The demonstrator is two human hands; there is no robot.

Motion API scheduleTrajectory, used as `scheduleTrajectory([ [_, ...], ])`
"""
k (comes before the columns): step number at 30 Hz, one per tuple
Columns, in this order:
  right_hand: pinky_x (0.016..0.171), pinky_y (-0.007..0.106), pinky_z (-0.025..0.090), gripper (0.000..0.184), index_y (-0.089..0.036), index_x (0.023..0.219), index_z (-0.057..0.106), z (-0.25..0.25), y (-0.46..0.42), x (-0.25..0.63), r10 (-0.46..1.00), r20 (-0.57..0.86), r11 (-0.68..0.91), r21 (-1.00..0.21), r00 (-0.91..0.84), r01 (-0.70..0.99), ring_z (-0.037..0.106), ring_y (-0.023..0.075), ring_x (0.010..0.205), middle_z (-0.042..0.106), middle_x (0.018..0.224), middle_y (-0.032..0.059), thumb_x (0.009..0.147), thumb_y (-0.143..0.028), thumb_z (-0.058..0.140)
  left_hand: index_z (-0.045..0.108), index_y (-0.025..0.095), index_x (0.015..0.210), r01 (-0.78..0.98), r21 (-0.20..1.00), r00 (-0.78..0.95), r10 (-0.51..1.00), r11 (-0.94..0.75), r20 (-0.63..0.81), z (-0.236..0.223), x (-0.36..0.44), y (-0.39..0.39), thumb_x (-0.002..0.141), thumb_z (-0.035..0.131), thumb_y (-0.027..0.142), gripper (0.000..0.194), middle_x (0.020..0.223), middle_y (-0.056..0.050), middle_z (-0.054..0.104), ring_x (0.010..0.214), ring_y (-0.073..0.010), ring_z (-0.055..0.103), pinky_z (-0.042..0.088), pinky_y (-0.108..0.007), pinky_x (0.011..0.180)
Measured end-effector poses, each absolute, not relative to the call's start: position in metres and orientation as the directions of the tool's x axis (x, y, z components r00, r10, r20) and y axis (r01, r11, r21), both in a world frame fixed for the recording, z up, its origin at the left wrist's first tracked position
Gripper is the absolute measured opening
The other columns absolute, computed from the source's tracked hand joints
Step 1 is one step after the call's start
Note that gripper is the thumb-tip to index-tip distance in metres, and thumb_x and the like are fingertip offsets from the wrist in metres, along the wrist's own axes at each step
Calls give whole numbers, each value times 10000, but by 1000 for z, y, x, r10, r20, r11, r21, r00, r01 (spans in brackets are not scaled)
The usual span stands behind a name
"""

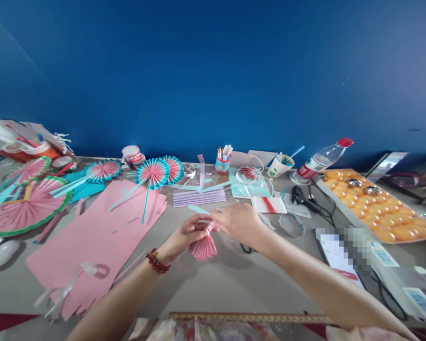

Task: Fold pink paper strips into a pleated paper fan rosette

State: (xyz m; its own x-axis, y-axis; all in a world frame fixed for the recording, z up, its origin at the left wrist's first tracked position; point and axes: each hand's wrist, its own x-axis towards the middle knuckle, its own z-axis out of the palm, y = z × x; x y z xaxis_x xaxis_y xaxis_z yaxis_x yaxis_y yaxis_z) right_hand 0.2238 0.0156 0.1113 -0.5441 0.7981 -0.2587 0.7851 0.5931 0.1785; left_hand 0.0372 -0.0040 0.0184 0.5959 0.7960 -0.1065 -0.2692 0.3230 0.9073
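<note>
A small pink pleated paper fan is held over the table, spread downward from its gathered end. My left hand, with a red bead bracelet at the wrist, is closed on its upper left side. At the gathered end, the fingers of my right hand are closed on the paper; the fingertips are partly hidden. A light blue paper strip lies just beyond my hands. Behind it is a lilac pleated paper.
Pink paper sheets and finished blue-and-pink paper fans lie left. A pen cup, tape roll, paper cup and plastic bottle stand behind. On the right are a phone, power strip and orange-domed tray.
</note>
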Motion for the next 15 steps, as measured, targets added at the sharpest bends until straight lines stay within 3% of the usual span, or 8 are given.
scheduleTrajectory([
  [7, 547, 275, 337, 181, -241, 1020, 655, 116, 17, 223, 799, -257, 590, 165, -543, 790, 682, 194, 768, 732, 863, 34, 931, -377, 575, 565, 183, 1270, -252, 905, 607, 784, 341, -126, 17, 36, -3, 871, 652, 293, 423, 1138, -151, 684, 902, -199, 643, 451, -311, 797],
  [11, 533, 275, 265, 205, -238, 990, 655, 116, 20, 231, 802, -208, 592, 163, -559, 789, 664, 174, 762, 734, 839, 28, 976, -372, 501, 567, 180, 1264, -230, 901, 617, 771, 367, -157, 16, 35, -3, 868, 648, 294, 420, 1117, -144, 693, 859, -180, 636, 444, -279, 747],
  [15, 512, 282, 185, 277, -247, 972, 642, 118, 20, 240, 795, -151, 606, 158, -588, 779, 649, 148, 716, 731, 821, 10, 975, -474, 483, 574, 176, 1261, -220, 891, 627, 757, 397, -183, 17, 35, -3, 851, 659, 301, 437, 1120, -139, 696, 822, -168, 636, 440, -261, 717],
])
